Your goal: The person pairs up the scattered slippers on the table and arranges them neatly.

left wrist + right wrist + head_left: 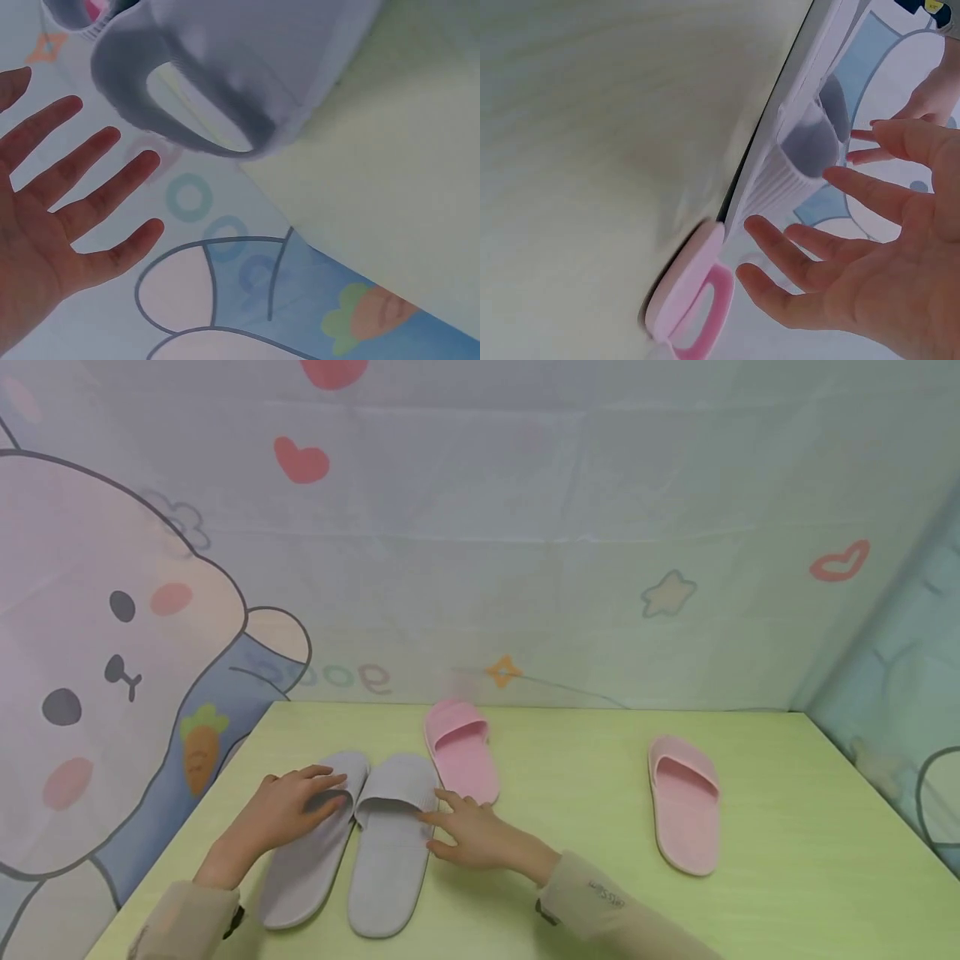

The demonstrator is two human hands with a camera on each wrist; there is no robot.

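Note:
Two grey slippers lie side by side on the table, toes away from me. Over the strap of the left grey slipper (307, 868) hovers my left hand (288, 806), fingers spread and relaxed; the left wrist view shows that hand (67, 202) with nothing in it. My right hand (476, 835) is at the right side of the other grey slipper (386, 877), its fingertips close to the strap's edge. In the right wrist view the right hand (855, 255) has its fingers apart and holds nothing. Just behind it lies a pink slipper (468, 760).
A second pink slipper (688, 814) lies alone on the right part of the pale green table (577, 843). Behind the table hangs a cloth (480, 568) printed with a cartoon animal, hearts and stars. Another printed cloth (907, 718) borders the right side.

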